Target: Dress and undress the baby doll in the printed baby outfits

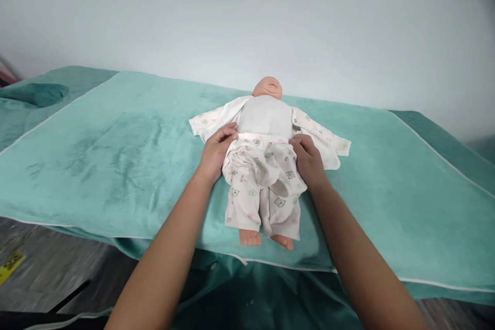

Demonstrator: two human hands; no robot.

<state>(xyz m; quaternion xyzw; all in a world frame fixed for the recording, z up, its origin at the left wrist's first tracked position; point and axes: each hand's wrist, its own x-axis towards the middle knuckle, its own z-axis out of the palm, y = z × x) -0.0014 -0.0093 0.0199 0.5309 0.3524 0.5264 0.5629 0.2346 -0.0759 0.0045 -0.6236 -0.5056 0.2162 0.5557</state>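
Observation:
A baby doll (267,87) lies on its back, head toward the wall and feet toward me. Its white printed pants (243,206) reach up to the waist, and the cloth is bunched over the hips. My left hand (218,152) grips the waistband on the left side, fingers curled at the edge. On the opposite side, my right hand (309,157) has its fingers closed on the same waistband. The doll's printed jacket (323,136) lies spread open, sleeves out to both sides, baring a pale grey-white torso (266,116). Both bare feet (250,237) stick out below the pant legs.
The doll rests on a padded table with a green cloth cover (116,165) edged in white piping. A white wall (193,20) stands right behind it. At the lower left, a yellow label (11,267) shows near the grey floor (46,252).

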